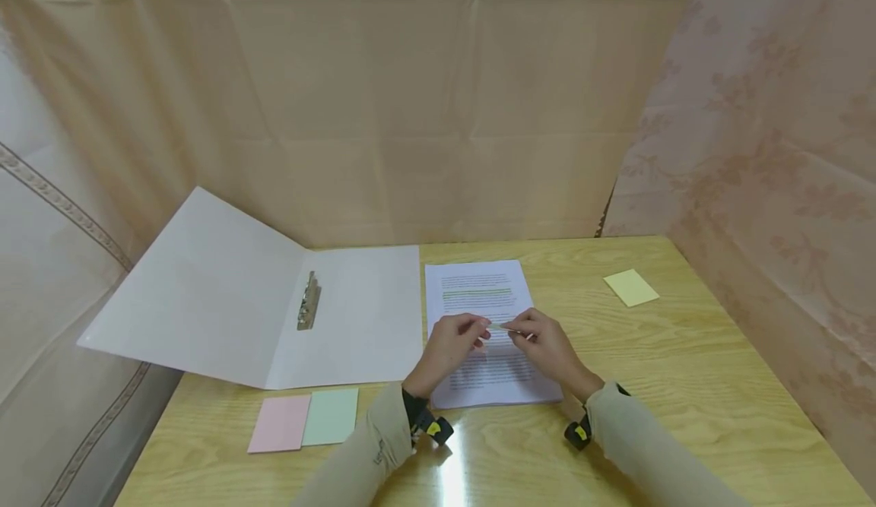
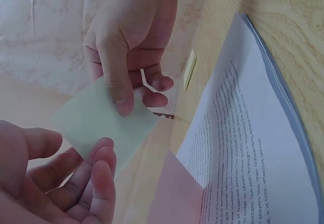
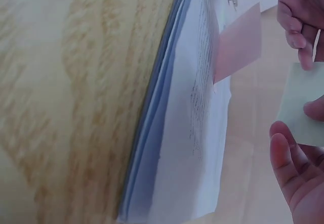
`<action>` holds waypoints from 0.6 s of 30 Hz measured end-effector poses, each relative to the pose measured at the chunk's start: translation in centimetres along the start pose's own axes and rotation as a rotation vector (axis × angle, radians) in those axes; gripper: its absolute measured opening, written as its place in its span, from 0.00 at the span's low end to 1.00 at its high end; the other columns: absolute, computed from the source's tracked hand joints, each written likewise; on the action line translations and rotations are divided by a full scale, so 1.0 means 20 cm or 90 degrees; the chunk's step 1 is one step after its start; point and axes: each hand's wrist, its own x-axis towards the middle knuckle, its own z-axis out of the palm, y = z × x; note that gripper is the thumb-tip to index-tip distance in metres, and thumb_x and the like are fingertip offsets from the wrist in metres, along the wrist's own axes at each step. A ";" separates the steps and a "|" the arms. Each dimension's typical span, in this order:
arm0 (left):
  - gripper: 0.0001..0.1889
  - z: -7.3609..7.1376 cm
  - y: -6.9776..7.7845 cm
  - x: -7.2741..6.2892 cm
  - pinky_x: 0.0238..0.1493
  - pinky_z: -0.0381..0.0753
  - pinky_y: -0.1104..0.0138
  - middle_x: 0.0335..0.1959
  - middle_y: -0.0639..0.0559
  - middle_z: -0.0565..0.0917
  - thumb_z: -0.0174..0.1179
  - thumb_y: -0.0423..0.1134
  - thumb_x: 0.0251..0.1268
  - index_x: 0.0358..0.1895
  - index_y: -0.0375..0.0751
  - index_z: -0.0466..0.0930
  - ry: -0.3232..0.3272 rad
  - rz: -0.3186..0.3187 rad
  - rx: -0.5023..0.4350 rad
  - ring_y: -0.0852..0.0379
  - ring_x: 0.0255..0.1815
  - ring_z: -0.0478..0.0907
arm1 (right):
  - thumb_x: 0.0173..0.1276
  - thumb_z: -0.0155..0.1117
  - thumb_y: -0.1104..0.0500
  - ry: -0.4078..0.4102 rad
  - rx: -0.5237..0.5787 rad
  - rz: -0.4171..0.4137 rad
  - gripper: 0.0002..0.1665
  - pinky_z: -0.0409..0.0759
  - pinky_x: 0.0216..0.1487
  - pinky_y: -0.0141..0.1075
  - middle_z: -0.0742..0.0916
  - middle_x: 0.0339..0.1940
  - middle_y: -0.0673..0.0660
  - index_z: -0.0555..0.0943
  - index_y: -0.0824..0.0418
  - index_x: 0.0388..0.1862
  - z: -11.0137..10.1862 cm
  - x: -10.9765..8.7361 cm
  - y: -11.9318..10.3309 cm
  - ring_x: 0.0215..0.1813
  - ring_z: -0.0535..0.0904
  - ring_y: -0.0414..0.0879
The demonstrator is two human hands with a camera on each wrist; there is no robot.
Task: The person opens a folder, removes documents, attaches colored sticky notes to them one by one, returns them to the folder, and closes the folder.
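Observation:
My right hand [image 1: 546, 345] pinches a pale green sticky note [image 2: 111, 123] over a stack of printed pages [image 1: 489, 385]. Its thumb lies on the face of the note. My left hand [image 1: 448, 346] is on the other side, fingers loosely bent, with fingertips [image 2: 104, 145] overlapping the lower edge of the note in the left wrist view. The left thumb stands apart from the paper. A pink sticky note [image 3: 239, 44] sticks up from the printed pages beneath the hands. Green highlighting marks lines on the upper part of the top page.
An open white folder [image 1: 363, 309] with a metal clip [image 1: 309, 302] lies left of the pages, its cover raised. Pink [image 1: 279, 423] and green [image 1: 331, 417] sticky pads lie side by side at front left. A yellow pad [image 1: 631, 287] is at back right. Curtains surround the wooden table [image 1: 684, 385].

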 end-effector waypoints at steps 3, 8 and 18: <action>0.16 0.00 0.01 0.00 0.29 0.78 0.72 0.32 0.43 0.89 0.56 0.44 0.71 0.43 0.35 0.87 0.013 -0.012 0.005 0.56 0.28 0.83 | 0.61 0.66 0.68 -0.007 0.015 -0.008 0.12 0.76 0.35 0.29 0.84 0.37 0.55 0.88 0.62 0.43 0.00 0.00 0.00 0.36 0.75 0.39; 0.14 0.00 0.00 0.01 0.31 0.80 0.71 0.33 0.44 0.88 0.59 0.43 0.68 0.42 0.35 0.87 0.033 -0.037 0.000 0.59 0.28 0.82 | 0.63 0.69 0.56 -0.024 0.070 0.013 0.14 0.78 0.42 0.31 0.84 0.41 0.55 0.87 0.61 0.46 0.01 -0.01 0.01 0.41 0.77 0.41; 0.08 0.00 -0.01 0.03 0.32 0.82 0.71 0.36 0.43 0.88 0.62 0.34 0.62 0.40 0.36 0.87 0.060 -0.048 -0.058 0.62 0.29 0.79 | 0.67 0.66 0.58 0.005 0.079 0.060 0.11 0.76 0.38 0.30 0.84 0.42 0.58 0.87 0.61 0.44 0.00 0.01 0.03 0.38 0.77 0.43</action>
